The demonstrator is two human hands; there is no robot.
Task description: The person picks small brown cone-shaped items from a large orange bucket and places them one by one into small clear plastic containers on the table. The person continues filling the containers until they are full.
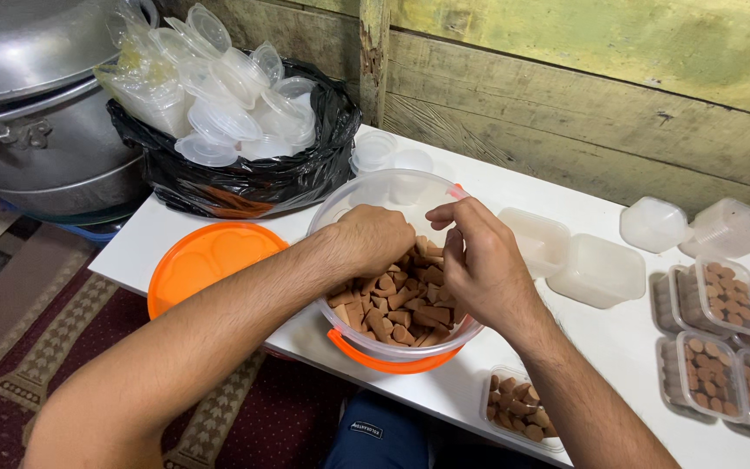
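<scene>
Hands: left hand (373,239) curled, knuckles up, reaching into brown pieces (401,304), grip hidden | right hand (479,260) fingers pinched together above them, hold unclear | pieces in clear tub (366,334) at bench (618,339) near edge | orange lid (210,260) left of tub

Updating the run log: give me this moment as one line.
left hand: inside clear tub, on brown pieces | right hand: over tub, fingers pinched, contents unclear | orange lid: left of tub

Both hands (375,239) in clear tub (353,204), perhaps gathering brown pieces (401,304)
</scene>
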